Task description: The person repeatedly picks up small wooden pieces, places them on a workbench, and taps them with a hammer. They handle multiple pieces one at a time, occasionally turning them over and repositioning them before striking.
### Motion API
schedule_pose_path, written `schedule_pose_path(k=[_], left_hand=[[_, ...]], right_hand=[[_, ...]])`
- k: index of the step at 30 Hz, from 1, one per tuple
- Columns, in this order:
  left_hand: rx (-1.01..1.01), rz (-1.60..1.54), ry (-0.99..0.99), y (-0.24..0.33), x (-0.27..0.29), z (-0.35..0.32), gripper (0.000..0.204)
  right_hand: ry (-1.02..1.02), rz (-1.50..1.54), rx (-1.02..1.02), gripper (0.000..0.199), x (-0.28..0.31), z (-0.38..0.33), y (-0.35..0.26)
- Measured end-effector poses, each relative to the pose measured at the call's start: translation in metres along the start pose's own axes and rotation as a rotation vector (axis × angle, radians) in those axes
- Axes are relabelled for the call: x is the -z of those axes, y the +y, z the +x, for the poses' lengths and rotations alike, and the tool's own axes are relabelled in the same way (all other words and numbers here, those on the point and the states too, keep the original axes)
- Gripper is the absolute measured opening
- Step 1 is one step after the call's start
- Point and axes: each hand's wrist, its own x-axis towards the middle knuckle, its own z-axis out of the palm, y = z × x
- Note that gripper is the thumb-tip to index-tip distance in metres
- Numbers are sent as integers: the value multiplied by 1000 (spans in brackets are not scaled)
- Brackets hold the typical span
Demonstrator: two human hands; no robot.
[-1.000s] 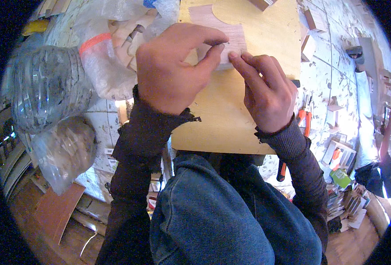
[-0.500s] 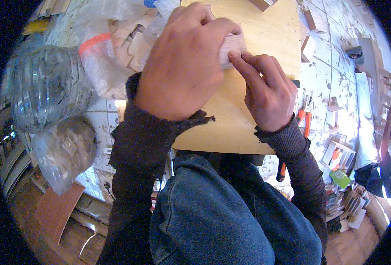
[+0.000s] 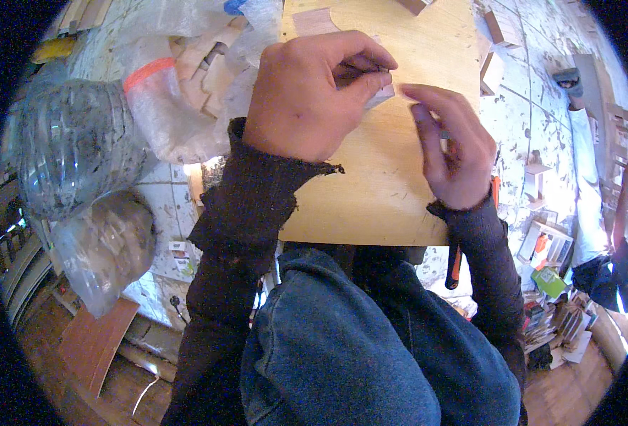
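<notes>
My left hand [image 3: 307, 96] is over the middle of a yellowish wooden board [image 3: 356, 192], its thumb and fingers pinched together. A small pale flat piece [image 3: 383, 95] sticks out below its fingertips; most of it is hidden, and I cannot make out its kind. To its right, my right hand [image 3: 459, 145] hovers above the board's right side with its fingers apart and nothing in them. A flat light wooden piece with a curved edge [image 3: 314, 22] lies on the board just beyond my left hand.
Clear plastic bags [image 3: 79, 149] and a bag of wooden pieces [image 3: 200, 78] lie at the left. Small wooden blocks [image 3: 502, 28] stand along the far right. An orange-handled tool [image 3: 454, 268] is beside the board. Books or papers [image 3: 566, 323] are piled at the lower right.
My right hand has let go of the light wooden piece and drawn back to the right, its fingers opening. A wooden piece now shows on the board beyond my left hand, which pinches a small pale piece.
</notes>
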Motion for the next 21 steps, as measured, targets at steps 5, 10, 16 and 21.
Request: schedule_pose_path(k=[5, 10, 16, 21], left_hand=[[-80, 46, -2, -2, -1, -2, 10], [-40, 159, -68, 3, 1, -9, 14], [-365, 354, 40, 1, -3, -10, 10], [-222, 177, 71, -1, -10, -17, 27]], right_hand=[[-87, -314, -525, 24, 27, -53, -1], [-358, -653, -606, 28, 43, -109, -4], [-241, -302, -953, 28, 63, -91, -22], [-163, 451, -986, 32, 86, -49, -64]])
